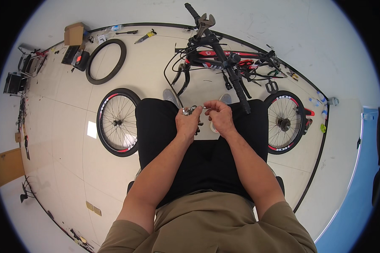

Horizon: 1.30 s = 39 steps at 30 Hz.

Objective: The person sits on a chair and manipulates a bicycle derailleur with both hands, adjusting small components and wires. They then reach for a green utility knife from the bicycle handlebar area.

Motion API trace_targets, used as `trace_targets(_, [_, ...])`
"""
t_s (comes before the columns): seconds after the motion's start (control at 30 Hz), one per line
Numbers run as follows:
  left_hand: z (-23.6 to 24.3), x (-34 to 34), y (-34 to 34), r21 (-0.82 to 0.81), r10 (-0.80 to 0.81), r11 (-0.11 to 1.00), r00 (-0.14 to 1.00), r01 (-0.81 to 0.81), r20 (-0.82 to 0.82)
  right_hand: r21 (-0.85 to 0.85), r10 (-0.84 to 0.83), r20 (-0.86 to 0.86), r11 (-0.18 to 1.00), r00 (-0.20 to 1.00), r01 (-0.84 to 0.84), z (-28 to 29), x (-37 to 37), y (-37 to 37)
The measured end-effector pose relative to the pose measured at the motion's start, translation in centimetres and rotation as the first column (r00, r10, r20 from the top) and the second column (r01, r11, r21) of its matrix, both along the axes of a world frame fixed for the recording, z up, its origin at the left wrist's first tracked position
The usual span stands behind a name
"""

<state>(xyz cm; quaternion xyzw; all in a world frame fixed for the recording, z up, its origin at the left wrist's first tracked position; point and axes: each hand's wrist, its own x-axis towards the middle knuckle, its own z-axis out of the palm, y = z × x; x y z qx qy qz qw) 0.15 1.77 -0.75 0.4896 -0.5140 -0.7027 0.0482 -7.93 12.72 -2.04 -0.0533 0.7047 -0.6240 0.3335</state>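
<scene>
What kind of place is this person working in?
Most likely a bicycle repair area. A partly stripped bike frame lies on the floor, two spoked wheels lie at either side, and a loose tyre lies farther off. Both hands, left hand and right hand, hold a small metal part.

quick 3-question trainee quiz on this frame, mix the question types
1. True or false: both hands, the left hand and the right hand, are on the small metal part above the lap.
2. Which lies on the floor to the person's left? A) spoked wheel B) ladder C) bucket
3. What lies alone farther off, beyond that wheel?

Key: 1 true. 2 A. 3 a bare black tyre; a second spoked wheel lies to the right, beside the bicycle frame.
</scene>
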Motion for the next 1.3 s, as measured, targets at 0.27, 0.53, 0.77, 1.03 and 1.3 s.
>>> trace_targets(0.27, [0.4, -0.1, 0.0, 0.027, 0.016, 0.999, 1.0, -0.016, -0.004, 0.092, -0.042, -0.068, 0.995, 0.997, 0.048, 0.2, 0.0, 0.0])
trace_targets(0.53, [-0.1, -0.1, -0.2, 0.027, 0.006, 1.0, 1.0, -0.006, -0.006, 0.226, -0.008, -0.078, 0.974, 0.997, 0.026, -0.5, -0.1, 0.3])
trace_targets(0.77, [0.6, 0.0, -0.1, 0.022, 0.011, 1.0, 1.0, -0.011, 0.001, 0.102, -0.066, -0.012, 0.993, 0.998, 0.067, 0.6, 0.0, -0.1])
trace_targets(1.03, [0.5, -0.1, -0.1, 0.013, 0.01, 1.0, 1.0, -0.01, 0.007, 0.093, 0.026, -0.053, 0.995, 0.998, -0.021, -0.2, 0.1, 0.1])
trace_targets(1.3, [-0.3, 0.0, -0.3, 0.022, 0.001, 1.0, 1.0, -0.001, 0.015, 0.068, 0.033, -0.087, 0.997, 0.996, -0.027, -0.1, 0.2, -0.1])
